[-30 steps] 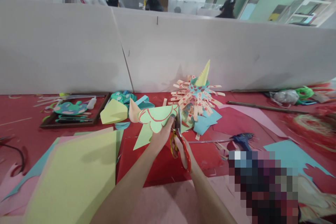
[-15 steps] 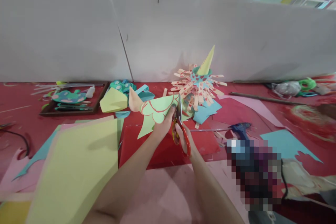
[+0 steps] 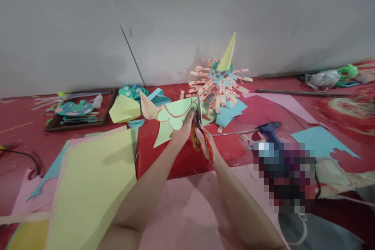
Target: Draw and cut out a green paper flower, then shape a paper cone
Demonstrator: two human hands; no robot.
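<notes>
My left hand (image 3: 183, 128) pinches a sheet of light green paper (image 3: 175, 112) with curved red outlines drawn on it. In my right hand (image 3: 206, 144) is a pair of scissors (image 3: 208, 149) with red and yellow handles; its blades point up at the sheet's right end, right beside my left thumb. Whether the blades are parted is hard to make out. Past the sheet's left end stands a peach paper cone (image 3: 147, 106). Under my hands lies a red sheet (image 3: 158, 156) on the table.
Behind stands a fringed paper piece (image 3: 222, 82) with a yellow cone. A tray (image 3: 79, 125) of pens and glue is at left, near large yellow sheets (image 3: 96, 187). A blue glue gun (image 3: 269, 129), blue paper (image 3: 324, 140) and red shredded strands (image 3: 351, 113) lie at right.
The view has tilted down, so less shows above the grey panel. Both hands keep nearly the same hold on the green paper and scissors.
</notes>
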